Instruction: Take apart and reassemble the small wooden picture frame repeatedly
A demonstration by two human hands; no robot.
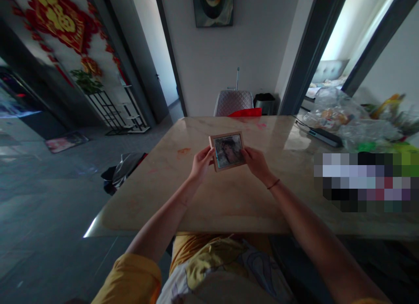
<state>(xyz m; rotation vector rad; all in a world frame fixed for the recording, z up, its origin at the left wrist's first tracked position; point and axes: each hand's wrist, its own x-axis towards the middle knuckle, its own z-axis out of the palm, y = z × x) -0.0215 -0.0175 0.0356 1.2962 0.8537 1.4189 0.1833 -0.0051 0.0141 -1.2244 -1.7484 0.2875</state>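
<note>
A small wooden picture frame (228, 150) with a glazed picture in it is held up over the beige marble table (203, 199), tilted toward me. My left hand (201, 163) grips its left edge with fingers curled around it. Gripping the right edge is my right hand (257, 162), thumb on the front; a dark band circles that wrist. Both forearms reach out from the bottom of the view.
Clear plastic bags (340, 116) and a dark flat device (322, 136) lie at the table's far right. A quilted chair (233, 102) stands at the far end, a dark bin (265, 102) beside it. A dark bag (122, 171) sits left of the table.
</note>
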